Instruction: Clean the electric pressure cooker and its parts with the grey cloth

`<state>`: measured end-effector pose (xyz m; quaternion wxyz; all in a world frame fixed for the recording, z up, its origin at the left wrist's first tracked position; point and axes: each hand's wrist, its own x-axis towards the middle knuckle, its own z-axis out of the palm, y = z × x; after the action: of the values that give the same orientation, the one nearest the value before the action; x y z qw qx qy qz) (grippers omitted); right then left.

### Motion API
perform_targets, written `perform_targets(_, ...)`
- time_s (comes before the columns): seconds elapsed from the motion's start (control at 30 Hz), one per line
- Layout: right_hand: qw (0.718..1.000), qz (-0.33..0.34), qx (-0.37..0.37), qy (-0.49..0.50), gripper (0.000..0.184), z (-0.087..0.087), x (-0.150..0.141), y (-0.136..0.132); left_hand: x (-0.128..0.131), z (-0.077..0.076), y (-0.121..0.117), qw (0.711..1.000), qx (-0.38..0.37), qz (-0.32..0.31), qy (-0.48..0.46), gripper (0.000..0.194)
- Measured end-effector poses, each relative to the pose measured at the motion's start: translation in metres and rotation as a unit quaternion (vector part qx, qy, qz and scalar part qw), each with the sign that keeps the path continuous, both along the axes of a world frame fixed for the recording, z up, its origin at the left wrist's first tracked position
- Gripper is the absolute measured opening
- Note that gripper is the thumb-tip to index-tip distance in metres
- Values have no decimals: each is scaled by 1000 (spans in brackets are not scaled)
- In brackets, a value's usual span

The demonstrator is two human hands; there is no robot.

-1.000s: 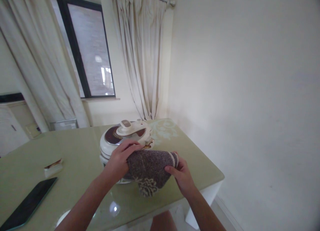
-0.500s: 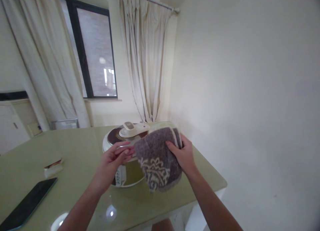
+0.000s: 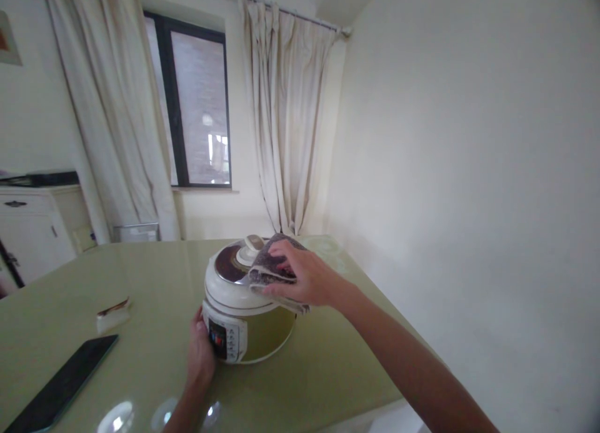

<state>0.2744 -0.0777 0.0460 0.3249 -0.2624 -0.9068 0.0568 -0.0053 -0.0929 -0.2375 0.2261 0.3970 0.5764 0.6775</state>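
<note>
A white electric pressure cooker with a brown lid top and a front control panel stands on the green table. My left hand is cupped against its left side, steadying it beside the panel; the fingertips are partly hidden behind the body. With bent fingers, my right hand grips a folded grey-brown cloth and presses it on the right part of the lid, next to the lid handle.
On the left of the glossy table lie a dark flat tablet-like slab and a small whitish packet. A white cabinet stands at the far left. Curtains hang by the window, and a bare wall rises on the right.
My left hand has let go of the cloth and moved down to the cooker's side. My right hand has carried the cloth onto the lid, where it is now folded up. The view has shifted slightly.
</note>
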Motion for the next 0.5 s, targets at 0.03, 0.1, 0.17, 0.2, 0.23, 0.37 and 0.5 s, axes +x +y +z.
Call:
perform_targets(0.03,1000,-9,-4,4,63,2,4,4,-1,-4,2,1000,3,-6,-4,84)
perform_targets(0.1,998,-46,13,-39,64,-3,8,14,-2,-8,6,1000,3,-7,-11,86)
perform_targets(0.17,991,-81,45,-98,77,-19,4,21,-3,-8,8,1000,-13,-13,-17,82)
perform_targets(0.2,987,-91,59,-115,86,-30,-1,21,-4,-9,8,999,-24,-13,-20,80)
perform_targets(0.23,985,-97,73,-121,94,-41,-6,18,-4,-10,9,999,-35,-11,-22,78)
perform_targets(0.37,979,-111,125,-119,96,-70,-32,-5,-4,-14,9,999,-42,-11,-9,71)
perform_targets(0.5,970,-93,176,-143,79,-68,-61,-26,-8,-16,11,998,-61,9,12,64)
